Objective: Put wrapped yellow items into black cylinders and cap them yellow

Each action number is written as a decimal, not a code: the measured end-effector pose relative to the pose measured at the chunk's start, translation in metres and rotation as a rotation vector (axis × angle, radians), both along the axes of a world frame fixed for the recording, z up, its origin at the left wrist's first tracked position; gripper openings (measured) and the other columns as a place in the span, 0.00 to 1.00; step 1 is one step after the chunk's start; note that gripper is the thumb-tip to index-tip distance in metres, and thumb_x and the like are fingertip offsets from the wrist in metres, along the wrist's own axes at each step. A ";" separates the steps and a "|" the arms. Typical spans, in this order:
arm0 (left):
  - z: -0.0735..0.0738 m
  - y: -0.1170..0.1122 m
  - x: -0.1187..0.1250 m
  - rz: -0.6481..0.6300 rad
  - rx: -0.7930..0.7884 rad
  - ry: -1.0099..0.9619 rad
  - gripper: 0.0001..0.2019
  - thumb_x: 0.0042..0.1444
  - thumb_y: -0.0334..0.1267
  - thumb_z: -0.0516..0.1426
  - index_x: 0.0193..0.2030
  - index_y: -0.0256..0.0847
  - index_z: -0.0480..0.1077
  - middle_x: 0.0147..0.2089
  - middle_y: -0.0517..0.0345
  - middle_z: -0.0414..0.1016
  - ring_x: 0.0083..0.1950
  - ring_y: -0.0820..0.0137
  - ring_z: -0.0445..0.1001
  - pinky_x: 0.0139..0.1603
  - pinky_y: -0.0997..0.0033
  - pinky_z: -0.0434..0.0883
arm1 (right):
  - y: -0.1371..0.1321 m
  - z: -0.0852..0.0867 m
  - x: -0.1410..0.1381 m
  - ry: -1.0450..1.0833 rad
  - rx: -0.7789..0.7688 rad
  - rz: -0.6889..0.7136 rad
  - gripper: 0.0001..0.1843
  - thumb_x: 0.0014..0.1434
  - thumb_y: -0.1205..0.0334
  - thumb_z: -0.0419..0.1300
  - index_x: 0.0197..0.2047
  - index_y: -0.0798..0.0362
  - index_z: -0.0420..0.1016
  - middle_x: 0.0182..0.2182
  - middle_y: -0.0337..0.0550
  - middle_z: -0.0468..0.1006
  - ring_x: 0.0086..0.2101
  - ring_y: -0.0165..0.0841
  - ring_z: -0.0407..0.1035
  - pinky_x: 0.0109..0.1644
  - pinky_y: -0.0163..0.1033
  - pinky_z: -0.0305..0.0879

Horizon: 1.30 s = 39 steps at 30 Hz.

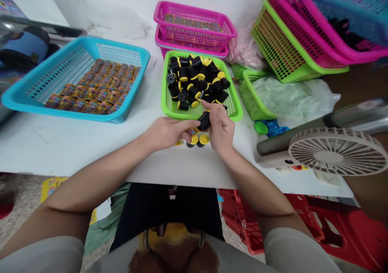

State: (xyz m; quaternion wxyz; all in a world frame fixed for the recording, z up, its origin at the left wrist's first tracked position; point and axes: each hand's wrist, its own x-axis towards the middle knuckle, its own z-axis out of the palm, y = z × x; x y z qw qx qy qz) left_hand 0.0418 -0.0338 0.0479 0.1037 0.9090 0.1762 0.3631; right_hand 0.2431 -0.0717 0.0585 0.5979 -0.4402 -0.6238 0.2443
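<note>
A small black canister is between my two hands, over the front rim of the green basket. My right hand is closed round its right side. From the left, my left hand pinches at it, index finger stretched along its end. Just under the left fingertips a small colourful printed label shows; whether it sticks to the canister I cannot tell. Two black canisters with yellow lids stand on the table below the hands. The green basket holds a heap of similar black-and-yellow canisters.
At left, a blue basket holds rows of labelled canisters. Pink baskets are stacked behind. On the right are tilted stacked baskets, a plastic bag in a small green basket, and a fan overhanging the table.
</note>
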 end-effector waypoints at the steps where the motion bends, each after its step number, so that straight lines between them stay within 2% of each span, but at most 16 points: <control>1: 0.001 0.001 -0.001 -0.015 0.037 0.021 0.16 0.70 0.30 0.50 0.60 0.41 0.71 0.28 0.66 0.83 0.37 0.73 0.85 0.36 0.78 0.75 | 0.001 -0.001 -0.002 0.056 -0.084 0.032 0.27 0.69 0.35 0.54 0.49 0.44 0.85 0.41 0.42 0.79 0.28 0.27 0.69 0.24 0.35 0.68; 4: 0.003 0.002 -0.003 -0.043 0.114 0.063 0.19 0.69 0.28 0.50 0.63 0.42 0.70 0.31 0.65 0.84 0.40 0.74 0.85 0.38 0.78 0.75 | 0.003 -0.001 -0.005 0.141 -0.265 0.088 0.27 0.65 0.34 0.59 0.40 0.48 0.86 0.37 0.40 0.79 0.20 0.21 0.60 0.16 0.31 0.57; 7: 0.003 0.003 -0.004 -0.045 0.142 0.032 0.20 0.69 0.27 0.52 0.64 0.43 0.69 0.32 0.65 0.85 0.41 0.73 0.85 0.38 0.78 0.74 | 0.002 0.002 -0.005 0.112 -0.239 0.051 0.27 0.63 0.35 0.62 0.29 0.51 0.83 0.37 0.42 0.81 0.22 0.22 0.62 0.17 0.31 0.59; 9: 0.002 0.002 -0.005 -0.043 0.150 0.008 0.19 0.69 0.28 0.53 0.64 0.43 0.69 0.32 0.65 0.85 0.41 0.72 0.85 0.38 0.78 0.74 | 0.000 0.002 -0.006 0.089 -0.195 0.006 0.28 0.63 0.36 0.63 0.25 0.51 0.82 0.37 0.43 0.81 0.22 0.22 0.63 0.17 0.31 0.61; 11: 0.000 0.002 -0.004 -0.011 0.135 0.006 0.17 0.69 0.30 0.53 0.63 0.43 0.70 0.32 0.65 0.84 0.42 0.71 0.85 0.39 0.76 0.75 | -0.001 0.001 -0.007 0.068 -0.158 -0.036 0.26 0.64 0.37 0.62 0.29 0.49 0.84 0.38 0.43 0.80 0.23 0.23 0.64 0.18 0.31 0.63; 14: -0.004 0.003 -0.003 0.073 0.004 0.034 0.15 0.71 0.36 0.52 0.62 0.42 0.69 0.33 0.62 0.84 0.38 0.68 0.85 0.37 0.74 0.76 | -0.004 -0.004 -0.008 -0.026 -0.048 -0.092 0.20 0.66 0.39 0.61 0.44 0.43 0.87 0.40 0.41 0.77 0.25 0.24 0.65 0.23 0.34 0.71; 17: -0.010 0.005 0.000 0.134 -0.199 -0.047 0.21 0.71 0.47 0.55 0.65 0.40 0.64 0.39 0.57 0.83 0.36 0.68 0.85 0.37 0.71 0.79 | -0.007 -0.007 -0.005 -0.195 0.071 -0.083 0.23 0.70 0.40 0.56 0.60 0.38 0.81 0.46 0.43 0.75 0.28 0.26 0.67 0.31 0.39 0.76; 21: -0.014 0.003 0.006 0.004 -0.271 -0.295 0.30 0.66 0.54 0.61 0.65 0.40 0.57 0.46 0.52 0.78 0.40 0.71 0.84 0.43 0.71 0.81 | -0.010 0.001 0.004 -0.404 0.267 0.009 0.28 0.75 0.45 0.45 0.71 0.41 0.68 0.50 0.48 0.73 0.44 0.37 0.74 0.47 0.47 0.79; 23: -0.013 -0.001 0.009 -0.049 -0.296 -0.362 0.32 0.66 0.54 0.62 0.66 0.42 0.53 0.47 0.53 0.76 0.40 0.73 0.83 0.41 0.74 0.80 | -0.010 0.005 0.008 -0.494 0.366 0.044 0.28 0.76 0.48 0.44 0.72 0.43 0.67 0.49 0.49 0.73 0.50 0.40 0.73 0.55 0.51 0.77; 25: -0.011 -0.005 0.011 -0.087 -0.333 -0.379 0.33 0.66 0.52 0.62 0.68 0.45 0.49 0.45 0.57 0.76 0.38 0.74 0.82 0.39 0.76 0.79 | -0.009 0.008 0.009 -0.547 0.382 0.062 0.28 0.76 0.49 0.44 0.72 0.45 0.68 0.49 0.50 0.74 0.52 0.40 0.73 0.58 0.53 0.75; 28: -0.004 -0.008 0.011 -0.102 -0.410 -0.334 0.35 0.66 0.50 0.62 0.69 0.47 0.45 0.42 0.61 0.78 0.34 0.76 0.81 0.37 0.77 0.78 | -0.005 0.008 0.009 -0.457 0.276 0.119 0.26 0.73 0.45 0.51 0.69 0.43 0.71 0.50 0.49 0.77 0.50 0.39 0.74 0.54 0.52 0.77; 33: 0.005 -0.010 0.011 -0.053 -0.450 -0.330 0.35 0.66 0.50 0.60 0.70 0.45 0.45 0.42 0.59 0.81 0.35 0.75 0.82 0.39 0.75 0.79 | 0.002 0.005 0.006 -0.205 0.140 0.229 0.23 0.66 0.43 0.64 0.60 0.42 0.78 0.48 0.45 0.82 0.44 0.36 0.76 0.47 0.46 0.78; 36: 0.005 -0.013 0.013 -0.035 -0.429 -0.364 0.36 0.67 0.49 0.60 0.72 0.44 0.44 0.44 0.56 0.82 0.38 0.74 0.83 0.41 0.75 0.78 | 0.002 0.003 0.003 -0.091 0.129 0.213 0.25 0.62 0.44 0.69 0.59 0.42 0.77 0.43 0.42 0.83 0.40 0.34 0.77 0.43 0.44 0.78; 39: 0.000 -0.016 0.016 -0.003 -0.428 -0.393 0.36 0.67 0.48 0.60 0.72 0.45 0.45 0.50 0.52 0.81 0.41 0.73 0.85 0.41 0.76 0.78 | 0.000 0.001 -0.002 -0.088 0.158 0.150 0.18 0.61 0.47 0.70 0.50 0.45 0.79 0.36 0.38 0.81 0.34 0.31 0.74 0.38 0.40 0.74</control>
